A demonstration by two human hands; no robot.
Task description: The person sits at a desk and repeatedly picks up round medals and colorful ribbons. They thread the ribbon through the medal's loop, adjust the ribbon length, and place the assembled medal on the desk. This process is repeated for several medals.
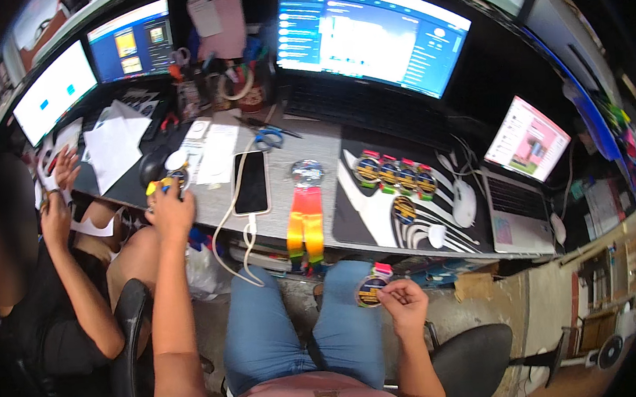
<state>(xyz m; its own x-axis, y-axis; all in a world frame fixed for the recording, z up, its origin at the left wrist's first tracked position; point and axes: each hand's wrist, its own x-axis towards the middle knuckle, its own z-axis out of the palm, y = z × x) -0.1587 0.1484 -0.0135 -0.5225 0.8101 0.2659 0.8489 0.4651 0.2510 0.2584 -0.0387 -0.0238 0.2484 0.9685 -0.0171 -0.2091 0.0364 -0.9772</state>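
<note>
Your right hand [405, 301] pinches a round medal [371, 291], dark with a gold rim and a pink tab at its top, above your right knee, just below the counter [315, 151] edge. Judging by its look, it is a small, stiff, fairly light disc with a smooth face that could slip. Hold it by the rim or the pink tab rather than the face.

Your left hand [170, 205] reaches out to the counter's near edge and is closed around a small round piece with yellow on it [163, 184]; what it is exactly is too small to tell.

The two hands are well apart. Between them, on the counter, lie a black phone [250, 181] and a medal on a rainbow ribbon [305, 214]. More medals [396, 174] sit grouped on a black-and-white mat [363, 217], beyond your right hand.

A second person's hands [58, 194] work with white paper shapes at far left.
</note>
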